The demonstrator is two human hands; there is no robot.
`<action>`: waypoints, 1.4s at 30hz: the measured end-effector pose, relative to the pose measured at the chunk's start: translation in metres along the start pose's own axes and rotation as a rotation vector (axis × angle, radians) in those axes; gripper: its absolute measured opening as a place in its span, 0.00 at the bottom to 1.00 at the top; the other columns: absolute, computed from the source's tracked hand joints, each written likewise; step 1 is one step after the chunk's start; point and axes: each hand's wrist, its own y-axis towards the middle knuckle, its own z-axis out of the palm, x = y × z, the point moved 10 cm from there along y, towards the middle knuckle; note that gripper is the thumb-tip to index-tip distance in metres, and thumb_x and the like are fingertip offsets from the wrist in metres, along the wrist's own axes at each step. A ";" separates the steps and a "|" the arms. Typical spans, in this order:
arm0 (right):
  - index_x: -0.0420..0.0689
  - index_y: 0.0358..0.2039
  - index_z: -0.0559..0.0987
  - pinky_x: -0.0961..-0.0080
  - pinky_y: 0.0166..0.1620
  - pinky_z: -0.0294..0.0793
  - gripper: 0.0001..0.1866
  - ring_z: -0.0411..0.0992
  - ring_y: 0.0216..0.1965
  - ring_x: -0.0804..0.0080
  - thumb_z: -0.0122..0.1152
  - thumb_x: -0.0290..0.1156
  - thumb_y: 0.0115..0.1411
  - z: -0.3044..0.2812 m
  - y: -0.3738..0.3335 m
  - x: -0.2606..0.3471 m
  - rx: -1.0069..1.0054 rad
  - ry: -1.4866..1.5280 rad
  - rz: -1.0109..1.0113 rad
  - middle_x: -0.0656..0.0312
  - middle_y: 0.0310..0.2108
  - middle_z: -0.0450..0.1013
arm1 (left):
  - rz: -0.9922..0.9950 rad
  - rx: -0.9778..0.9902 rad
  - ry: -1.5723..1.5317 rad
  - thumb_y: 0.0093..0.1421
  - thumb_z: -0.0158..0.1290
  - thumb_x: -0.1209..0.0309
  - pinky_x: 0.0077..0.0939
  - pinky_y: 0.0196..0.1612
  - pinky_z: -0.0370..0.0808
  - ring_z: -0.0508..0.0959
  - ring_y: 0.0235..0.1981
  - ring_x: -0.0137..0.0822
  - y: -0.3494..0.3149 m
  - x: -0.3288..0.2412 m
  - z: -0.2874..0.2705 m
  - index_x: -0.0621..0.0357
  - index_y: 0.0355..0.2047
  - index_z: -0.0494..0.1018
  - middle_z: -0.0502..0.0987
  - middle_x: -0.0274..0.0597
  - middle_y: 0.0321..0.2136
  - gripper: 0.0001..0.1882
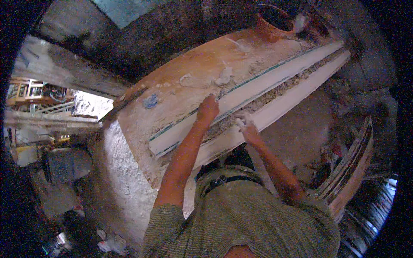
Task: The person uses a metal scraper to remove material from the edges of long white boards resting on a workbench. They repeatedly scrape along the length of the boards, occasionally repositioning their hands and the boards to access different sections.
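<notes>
A long whitish board (254,90) with a dark green edge lies aslant on the workbench, running from near left to far right. Alongside it, on my side, is a second long pale piece (297,90). Greyish, clumpy material (275,94) fills the gap between the two. My left hand (209,108) is over the first board, its fingers closed; what they hold, if anything, is too small and blurred to tell. Above the clumpy strip is my right hand (247,127), whitened at the fingers, which look apart and slightly bent.
The brown workbench (180,90) is smeared with pale residue, and a blue lump (150,101) lies on it. An orange-red bucket (275,23) stands at the far end. Long boards (350,163) lean at the right. A grey chair-like object (69,165) is at the left.
</notes>
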 end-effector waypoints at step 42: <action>0.43 0.57 0.75 0.57 0.55 0.75 0.22 0.75 0.53 0.55 0.54 0.43 0.69 -0.272 -0.496 -0.437 -0.398 0.380 1.620 0.51 0.53 0.76 | 0.219 0.360 -0.213 0.65 0.57 0.64 0.49 0.54 0.74 0.78 0.49 0.64 0.391 -0.401 0.367 0.69 0.49 0.71 0.78 0.65 0.45 0.20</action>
